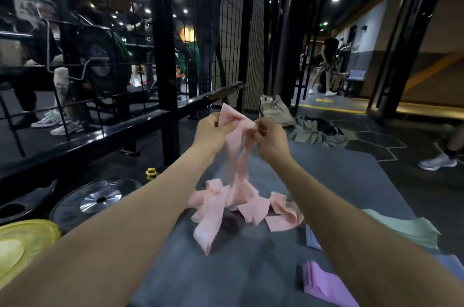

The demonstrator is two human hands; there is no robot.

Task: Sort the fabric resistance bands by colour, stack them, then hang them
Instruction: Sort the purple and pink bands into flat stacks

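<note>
My left hand (212, 131) and my right hand (270, 138) hold one pink fabric band (237, 131) up between them, each pinching its top edge. The band hangs down to a loose heap of several pink bands (226, 202) on the grey mat (339, 176). At the right edge of the mat lies a pale green stack (411, 228). A purple stack (324, 284) lies at the lower right, and a blue-grey band (312, 239) shows beside my right forearm, partly hidden by it.
Black weight plates (95, 200) and a yellow plate (22, 244) lie on the floor to the left, with a yellow collar (150, 174). A black rack (165, 55) stands ahead. Bags and clothes (308, 128) lie beyond the mat. People stand at the left, back right and right.
</note>
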